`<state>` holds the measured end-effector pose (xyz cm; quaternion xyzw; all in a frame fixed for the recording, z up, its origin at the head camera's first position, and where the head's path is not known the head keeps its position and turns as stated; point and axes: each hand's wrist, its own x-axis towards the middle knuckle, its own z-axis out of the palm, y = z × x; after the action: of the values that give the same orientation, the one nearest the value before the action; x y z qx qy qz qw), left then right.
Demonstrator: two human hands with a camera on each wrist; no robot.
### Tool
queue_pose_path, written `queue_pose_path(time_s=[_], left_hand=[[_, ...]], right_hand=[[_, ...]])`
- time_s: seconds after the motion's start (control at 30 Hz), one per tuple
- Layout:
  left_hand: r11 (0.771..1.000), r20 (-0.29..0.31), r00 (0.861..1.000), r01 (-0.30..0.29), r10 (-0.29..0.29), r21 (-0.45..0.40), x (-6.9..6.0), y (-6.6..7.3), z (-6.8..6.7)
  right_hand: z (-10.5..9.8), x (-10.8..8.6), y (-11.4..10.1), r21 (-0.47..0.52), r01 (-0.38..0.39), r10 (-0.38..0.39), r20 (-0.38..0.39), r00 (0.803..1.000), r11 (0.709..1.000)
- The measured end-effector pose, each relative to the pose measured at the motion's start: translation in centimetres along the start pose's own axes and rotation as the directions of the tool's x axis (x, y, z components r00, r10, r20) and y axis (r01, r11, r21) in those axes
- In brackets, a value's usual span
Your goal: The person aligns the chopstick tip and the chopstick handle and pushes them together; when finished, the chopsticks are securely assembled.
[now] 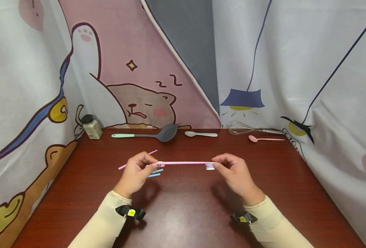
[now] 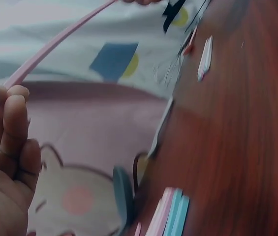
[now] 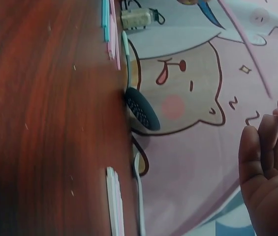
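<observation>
Pink straw (image 1: pixel 184 163): thin, hung nearly level above table (image 1: pixel 183 210), pinched by left hand (image 1: pixel 136 172) and right hand (image 1: pixel 237 174).
Left bunch (image 2: pixel 175 216): pink, blue straws, lay side by side.
Right bunch (image 3: pixel 113 201): mostly pale straws, lay flat.

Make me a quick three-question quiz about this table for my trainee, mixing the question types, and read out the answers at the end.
1. Multiple choice: what colour is the slim stick spanning from the left grip to the right grip?
A) blue
B) pink
C) black

2. True or false: in the head view, the dark-grey slotted skimmer lies with its mint-green handle pointing right.

3. Put in order from left to right in the head view: silver metal wire whisk, small pale-grey spoon, clear jar with a black lid.

Key: 1. B. 2. False. 3. Jar, spoon, whisk.
</observation>
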<state>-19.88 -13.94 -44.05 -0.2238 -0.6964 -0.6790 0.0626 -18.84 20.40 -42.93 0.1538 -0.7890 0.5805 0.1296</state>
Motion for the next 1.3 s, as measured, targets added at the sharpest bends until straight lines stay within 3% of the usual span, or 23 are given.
queue_pose_path(time_s=[0.17,0.3,0.53,0.77,0.9,1.07,1.3], left_hand=[[0.994,-0.086,0.996,0.017,-0.008,0.104,0.6,-2.0,-2.7],[0.989,-0.174,0.983,0.085,-0.063,0.124,0.8,-3.8,-5.2],[0.957,-0.339,0.920,0.255,-0.198,0.134,0.4,-5.7,-9.6],[0.941,-0.415,0.875,0.320,-0.249,0.111,-0.3,-6.4,-12.7],[0.920,-0.453,0.851,0.365,-0.268,0.142,-0.6,-6.6,-13.8],[0.887,-0.470,0.837,0.413,-0.279,0.209,-0.9,-6.8,-14.5],[0.881,-0.455,0.846,0.414,-0.279,0.229,-1.2,-7.1,-15.3]], right_hand=[[-1.3,0.6,0.9,-0.048,-0.023,0.021,-0.037,0.999,0.999],[-2.4,1.2,2.2,-0.113,-0.066,0.060,-0.056,0.997,0.991],[-3.8,2.1,4.8,-0.208,-0.186,0.179,-0.055,0.982,0.960],[-4.4,2.3,6.2,-0.285,-0.332,0.350,0.013,0.937,0.899],[-4.6,2.3,6.8,-0.298,-0.363,0.391,0.040,0.920,0.883],[-4.8,2.2,7.2,-0.299,-0.369,0.402,0.055,0.914,0.880],[-4.9,2.1,7.6,-0.298,-0.390,0.434,0.099,0.896,0.872]])
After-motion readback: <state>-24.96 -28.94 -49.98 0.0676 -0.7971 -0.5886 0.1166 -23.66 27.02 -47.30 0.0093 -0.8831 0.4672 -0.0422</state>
